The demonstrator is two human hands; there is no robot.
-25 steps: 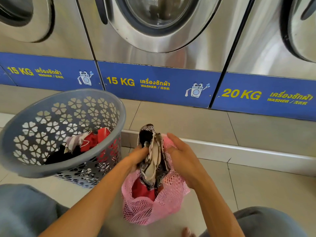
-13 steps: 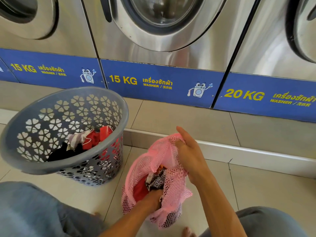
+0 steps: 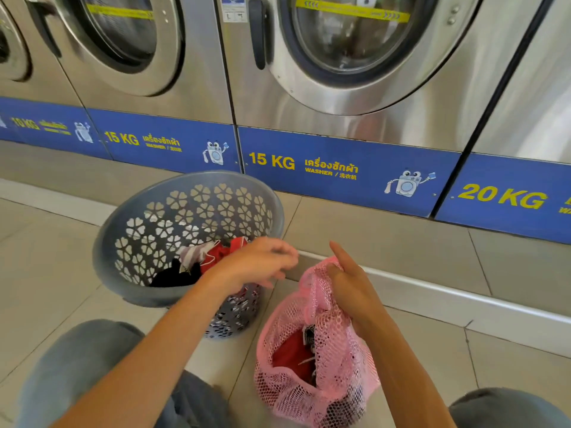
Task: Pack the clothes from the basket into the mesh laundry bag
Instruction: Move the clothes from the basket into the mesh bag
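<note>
A pink mesh laundry bag (image 3: 321, 378) sits on the floor tiles, holding red and dark patterned clothes. My right hand (image 3: 349, 288) grips its upper edge and holds the mouth up. A grey plastic basket (image 3: 148, 230) with flower-shaped holes stands tilted to the left of the bag. Inside it lie red, white striped and black clothes (image 3: 200, 261). My left hand (image 3: 262, 261) hovers over the basket's near right rim, fingers apart and empty, blurred by motion.
Steel washing machines (image 3: 340, 72) with round doors and blue 15 KG and 20 KG labels stand on a raised tiled step (image 3: 401, 242) just behind. My knees in grey trousers (image 3: 77, 366) frame the bottom corners.
My left hand pushed the patterned garment down into the bag, then came out empty and moved up left to the basket. The view shifted right and up.
</note>
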